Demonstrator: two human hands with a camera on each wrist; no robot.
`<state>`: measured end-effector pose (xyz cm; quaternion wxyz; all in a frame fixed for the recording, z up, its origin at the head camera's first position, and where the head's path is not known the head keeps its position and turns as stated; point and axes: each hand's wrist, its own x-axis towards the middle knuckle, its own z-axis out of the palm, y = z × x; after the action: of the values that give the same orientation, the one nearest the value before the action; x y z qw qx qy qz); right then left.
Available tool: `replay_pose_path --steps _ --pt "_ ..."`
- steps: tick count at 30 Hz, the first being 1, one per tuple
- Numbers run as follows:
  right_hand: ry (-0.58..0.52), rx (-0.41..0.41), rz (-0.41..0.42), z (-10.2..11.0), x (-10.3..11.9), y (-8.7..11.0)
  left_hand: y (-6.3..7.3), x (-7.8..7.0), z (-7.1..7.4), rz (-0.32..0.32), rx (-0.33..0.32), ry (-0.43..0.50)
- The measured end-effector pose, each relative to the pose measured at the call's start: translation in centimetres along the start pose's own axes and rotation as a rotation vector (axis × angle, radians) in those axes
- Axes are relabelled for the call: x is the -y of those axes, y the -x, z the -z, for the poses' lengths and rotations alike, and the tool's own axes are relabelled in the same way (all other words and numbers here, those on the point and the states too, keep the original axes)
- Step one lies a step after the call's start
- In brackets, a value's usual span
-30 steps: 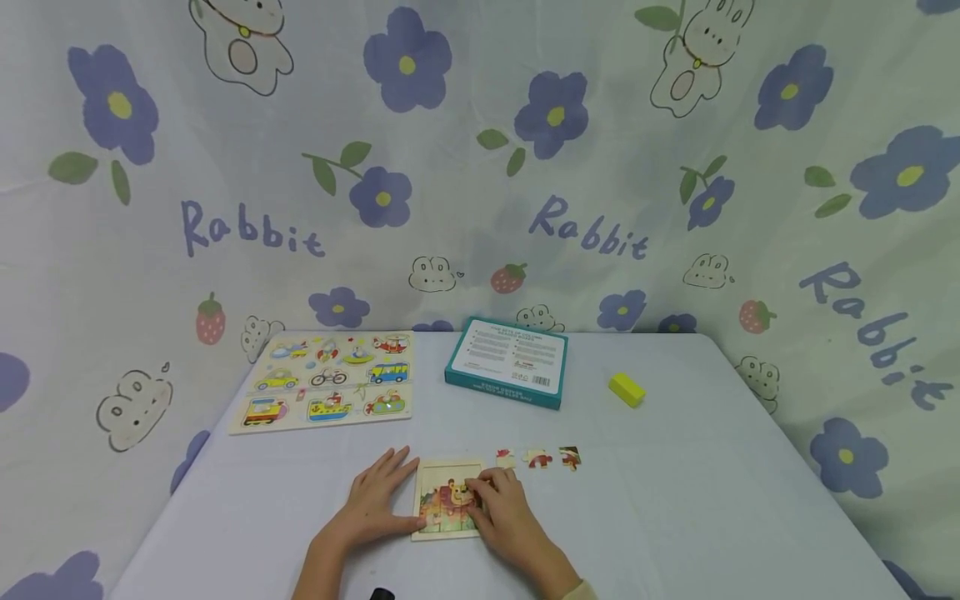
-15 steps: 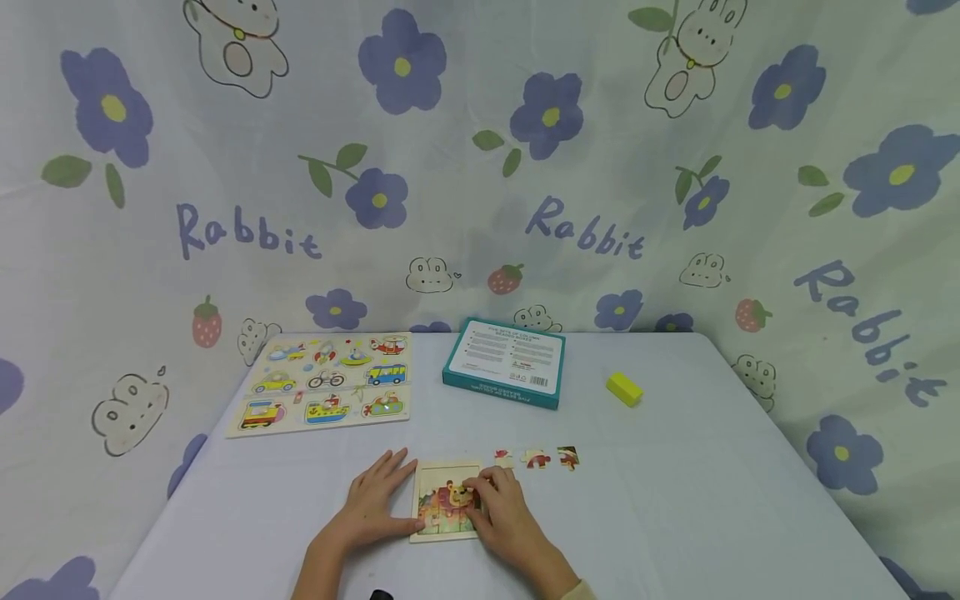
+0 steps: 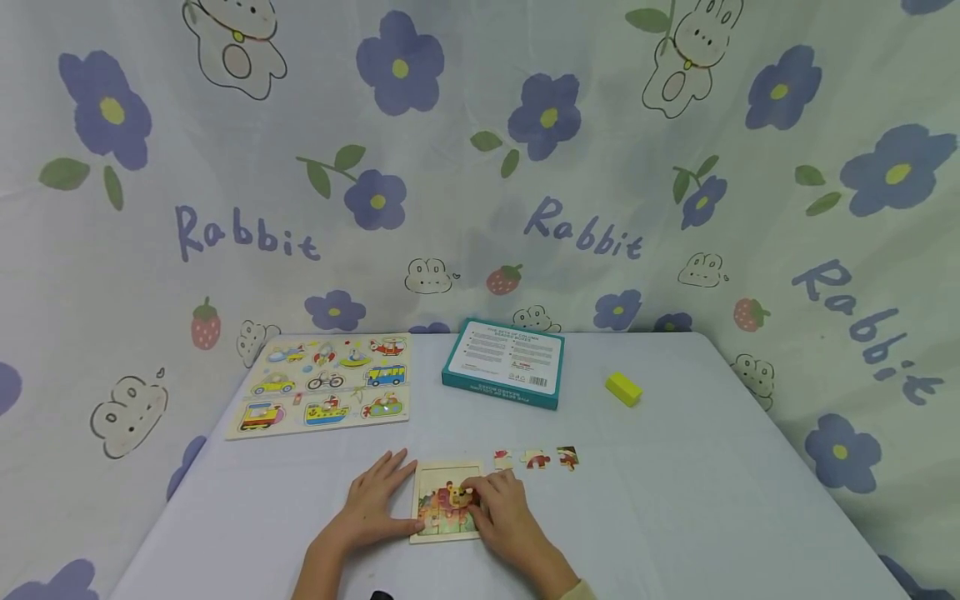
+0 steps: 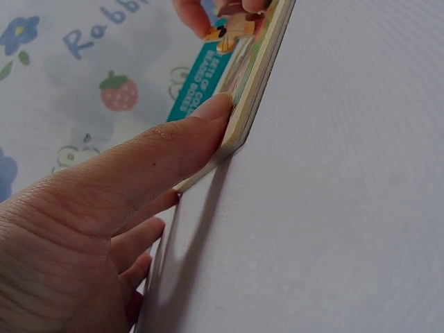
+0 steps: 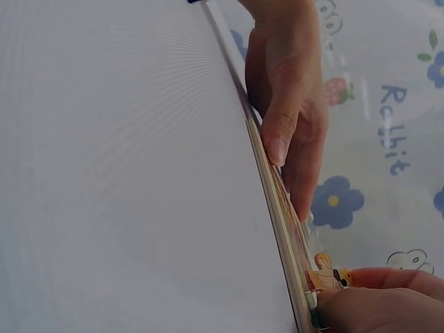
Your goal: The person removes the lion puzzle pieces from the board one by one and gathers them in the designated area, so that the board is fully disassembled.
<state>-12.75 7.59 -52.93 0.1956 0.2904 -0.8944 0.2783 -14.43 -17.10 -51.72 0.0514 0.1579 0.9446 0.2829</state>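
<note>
A small square wooden jigsaw tray [image 3: 444, 540] lies on the table, its lower rows filled with a bear picture. My left hand [image 3: 372, 504] lies along its left side, fingers extended near the upper corner. The left thumb [image 4: 198, 125] rests on the tray's lower corner in the left wrist view. Over the tray's right side, my right hand [image 3: 512, 518] pinches a jigsaw piece [image 5: 327, 276] with part of the bear's face between thumb and fingertips. That piece stands tilted up from the tray in the right wrist view. Part of the tray's right edge is hidden by this hand.
Three loose jigsaw pieces [image 3: 536, 459] lie in a row beyond the right hand. Farther back are a vehicle puzzle board [image 3: 292, 402], a teal-edged box [image 3: 501, 386] and a yellow block [image 3: 624, 389]. A black object [image 3: 381, 595] shows at the front edge.
My right fingers have shifted slightly, with the bear-face piece tilting up a little. The left hand keeps its place on the tray. The head view has drifted slightly.
</note>
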Motion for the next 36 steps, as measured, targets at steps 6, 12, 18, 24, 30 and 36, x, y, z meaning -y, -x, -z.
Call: replay_pose_path --steps 6,12,18,24,30,36 --pt "0.003 0.006 -0.037 -0.03 0.02 -0.08 -0.06 0.02 0.02 0.003 0.000 -0.004" --pt "-0.044 0.038 -0.098 0.06 0.16 -0.31 -0.08 0.14 0.04 0.011 0.010 0.002" --pt "-0.122 0.050 -0.137 0.01 0.14 -0.42 -0.12 0.21 0.00 0.009 0.004 0.005" --pt "-0.155 0.017 -0.137 -0.37 -0.17 -0.37 -0.11 0.07 0.04 0.007 0.001 0.005" --pt "-0.193 0.001 -0.138 -0.52 -0.34 -0.38 -0.12 -0.04 0.15 0.002 0.004 0.005" --pt "-0.234 -0.044 -0.149 -0.18 -0.17 -0.55 -0.08 -0.03 0.17 -0.011 0.000 0.001"
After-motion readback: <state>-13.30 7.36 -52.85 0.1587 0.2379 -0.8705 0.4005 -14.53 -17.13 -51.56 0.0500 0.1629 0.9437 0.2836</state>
